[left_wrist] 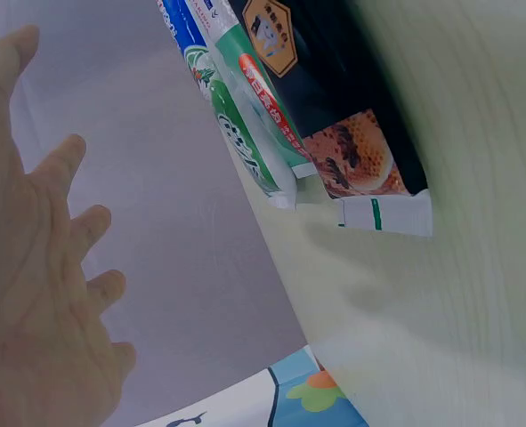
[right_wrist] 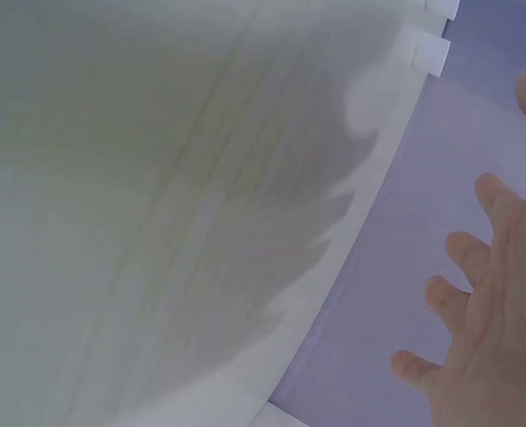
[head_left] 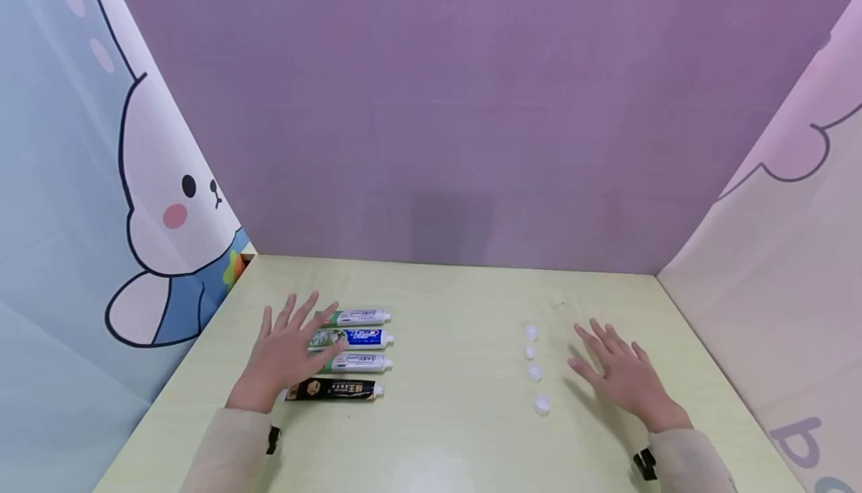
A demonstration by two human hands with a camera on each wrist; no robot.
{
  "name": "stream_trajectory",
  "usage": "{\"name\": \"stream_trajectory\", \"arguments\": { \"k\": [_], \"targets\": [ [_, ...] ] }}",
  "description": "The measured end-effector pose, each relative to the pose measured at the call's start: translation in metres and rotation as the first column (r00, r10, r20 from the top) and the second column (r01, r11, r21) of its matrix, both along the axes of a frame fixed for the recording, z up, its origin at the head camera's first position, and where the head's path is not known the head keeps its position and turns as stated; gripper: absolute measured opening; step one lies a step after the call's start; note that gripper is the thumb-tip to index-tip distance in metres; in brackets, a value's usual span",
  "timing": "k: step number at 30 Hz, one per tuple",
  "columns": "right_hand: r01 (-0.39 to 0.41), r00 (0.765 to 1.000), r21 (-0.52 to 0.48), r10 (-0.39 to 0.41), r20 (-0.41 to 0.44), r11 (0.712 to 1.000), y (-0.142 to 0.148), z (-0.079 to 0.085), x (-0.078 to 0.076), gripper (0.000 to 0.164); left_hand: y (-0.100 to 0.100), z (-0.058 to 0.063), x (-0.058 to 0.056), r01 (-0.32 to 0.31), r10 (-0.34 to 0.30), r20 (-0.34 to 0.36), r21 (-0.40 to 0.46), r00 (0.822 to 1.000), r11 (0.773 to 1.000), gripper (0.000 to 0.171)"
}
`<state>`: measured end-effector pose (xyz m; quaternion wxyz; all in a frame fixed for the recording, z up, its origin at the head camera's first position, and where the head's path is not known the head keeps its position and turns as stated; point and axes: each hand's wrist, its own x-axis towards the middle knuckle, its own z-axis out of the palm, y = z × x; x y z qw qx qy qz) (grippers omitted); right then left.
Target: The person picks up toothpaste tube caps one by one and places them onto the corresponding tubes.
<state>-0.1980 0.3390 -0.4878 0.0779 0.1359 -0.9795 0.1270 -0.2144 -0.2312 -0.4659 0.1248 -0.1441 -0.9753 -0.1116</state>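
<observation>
My left hand [head_left: 286, 354], fingers spread, hovers over the left ends of several toothpaste tubes laid in a column. Farthest is a white-and-green tube [head_left: 360, 318], then a blue-and-green tube [head_left: 365, 339], another white-and-green tube [head_left: 360, 363], and nearest a black tube [head_left: 343, 390]. Their bare nozzles point right. In the left wrist view the black tube [left_wrist: 334, 98] shows its white crimped end. To the right, several white caps stand in a column, the nearest cap [head_left: 542, 404] a bit apart from the others. Beside them my right hand [head_left: 622, 377] hangs above the table, fingers spread, holding nothing.
The pale wooden table [head_left: 458, 433] ends at a purple backdrop [head_left: 458, 104]. A blue cloth with a cartoon rabbit [head_left: 168, 201] hangs on the left, and a pale printed cloth [head_left: 788, 291] on the right. A table stretch lies between tubes and caps.
</observation>
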Motion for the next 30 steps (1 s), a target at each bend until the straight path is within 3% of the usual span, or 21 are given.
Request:
{"name": "stream_trajectory", "arguments": {
  "k": [6,12,24,30],
  "targets": [
    [-0.022,1.000,-0.014,0.022,-0.008,1.000,-0.002,-0.003,0.001,0.067,0.001,0.002,0.003,0.010,-0.009,0.051,-0.030,0.999,0.999,0.077],
    [-0.054,0.998,-0.024,0.053,-0.028,0.998,-0.007,-0.002,0.002,0.065,0.003,0.003,0.005,0.039,-0.037,0.054,-0.042,0.998,0.998,0.075],
    [-0.094,0.995,-0.009,0.094,-0.046,0.996,-0.014,-0.003,0.000,0.062,0.008,-0.001,0.001,0.196,-0.192,0.082,-0.046,0.978,0.980,0.072],
    [-0.106,0.994,-0.029,0.105,-0.034,0.994,-0.018,-0.003,0.000,0.061,0.013,-0.003,0.000,0.233,-0.230,0.102,-0.019,0.968,0.972,0.065]
  ]
}}
